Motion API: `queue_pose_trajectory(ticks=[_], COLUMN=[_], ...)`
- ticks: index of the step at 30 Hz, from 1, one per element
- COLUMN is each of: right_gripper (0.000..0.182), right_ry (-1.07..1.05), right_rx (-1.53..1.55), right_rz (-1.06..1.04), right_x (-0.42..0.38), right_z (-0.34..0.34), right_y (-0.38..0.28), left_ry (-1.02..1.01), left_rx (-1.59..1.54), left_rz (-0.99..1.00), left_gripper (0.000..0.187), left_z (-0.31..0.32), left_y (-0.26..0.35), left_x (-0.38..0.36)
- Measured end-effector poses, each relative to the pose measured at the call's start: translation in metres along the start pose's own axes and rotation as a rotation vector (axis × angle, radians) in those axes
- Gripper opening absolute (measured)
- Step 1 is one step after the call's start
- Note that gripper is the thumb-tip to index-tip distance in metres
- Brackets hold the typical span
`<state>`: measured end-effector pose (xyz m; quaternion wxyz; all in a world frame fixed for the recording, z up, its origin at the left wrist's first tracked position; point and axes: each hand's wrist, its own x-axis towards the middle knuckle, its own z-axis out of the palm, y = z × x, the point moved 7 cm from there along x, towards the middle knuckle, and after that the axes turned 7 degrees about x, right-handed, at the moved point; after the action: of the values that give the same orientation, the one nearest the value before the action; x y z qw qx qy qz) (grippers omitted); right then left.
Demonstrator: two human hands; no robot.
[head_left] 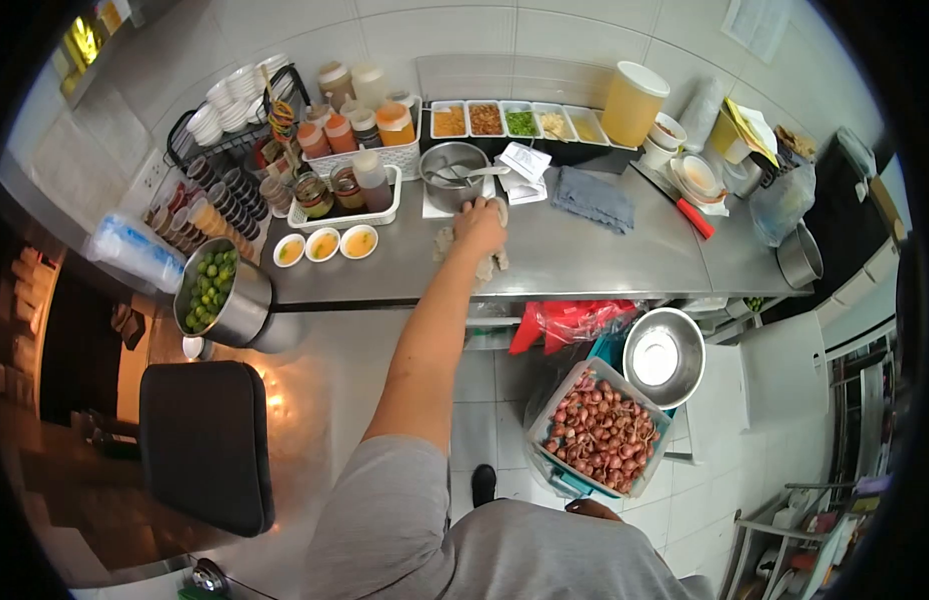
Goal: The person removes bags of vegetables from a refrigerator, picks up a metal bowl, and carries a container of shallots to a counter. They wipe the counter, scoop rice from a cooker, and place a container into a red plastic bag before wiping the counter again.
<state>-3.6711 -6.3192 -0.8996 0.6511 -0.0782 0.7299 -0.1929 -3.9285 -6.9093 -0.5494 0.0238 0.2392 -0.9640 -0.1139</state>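
Note:
My left hand (480,228) is stretched forward over the steel counter, its fingers closed on a crumpled light cloth (487,266) just in front of a metal pot (453,165) with utensils in it. Beside the pot lie white papers (525,162). Three small white bowls (325,244) of yellow liquid sit to the left of the cloth. My right hand (594,510) shows only in part, dark and low beside my grey shirt; its fingers are too hidden to read.
Bottles in white baskets (360,215) and a pot of green limes (247,310) are at left. Behind are trays of toppings (520,106). A folded blue-grey cloth (593,200) and a red-handled knife (695,218) lie right. Below are a crate of shallots (603,430) and a steel bowl (665,358).

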Motion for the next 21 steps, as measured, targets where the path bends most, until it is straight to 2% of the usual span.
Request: queue_pose_trajectory(ticks=[1, 2, 3, 5, 8, 10, 14, 17, 21], right_gripper=[0.035, 0.033, 0.033, 0.033, 0.033, 0.033, 0.033, 0.033, 0.033], right_ry=[-0.025, -0.039, -0.094, -0.071, -0.03, -0.027, -0.022, -0.01, 0.0], right_rx=[-0.031, -0.547, -0.524, -0.244, -0.135, -0.143, -0.152, -0.142, -0.137], right_rz=[-0.008, -0.69, -0.621, -0.264, -0.139, -0.131, -0.123, -0.122, -0.116], right_x=[0.018, 0.069, 0.072, 0.056, 0.043, 0.037, 0.032, 0.028, 0.024], right_z=[-0.001, 0.016, 0.019, 0.004, -0.008, -0.011, -0.023, -0.037, -0.043], right_y=[0.014, 0.061, 0.064, 0.059, 0.049, 0.036, 0.02, 0.007, -0.003], left_ry=[-0.126, -0.258, -0.394, -0.08, 0.382, 0.326, 0.201, 0.137, 0.03], left_rx=[-0.211, -0.426, -0.642, -0.332, 0.063, 0.188, 0.259, 0.219, 0.421], left_rz=[0.095, 0.193, 0.292, 0.172, 0.006, 0.028, 0.01, -0.001, -0.044], left_gripper=[0.057, 0.055, 0.053, 0.054, 0.058, 0.056, 0.051, 0.051, 0.046], left_z=[0.006, 0.021, 0.025, 0.005, -0.042, -0.011, -0.006, -0.02, -0.045], left_y=[-0.003, -0.008, -0.002, -0.012, -0.029, -0.049, -0.074, -0.114, -0.176], left_x=[0.012, 0.019, 0.011, -0.009, -0.064, -0.077, -0.116, -0.148, -0.177])
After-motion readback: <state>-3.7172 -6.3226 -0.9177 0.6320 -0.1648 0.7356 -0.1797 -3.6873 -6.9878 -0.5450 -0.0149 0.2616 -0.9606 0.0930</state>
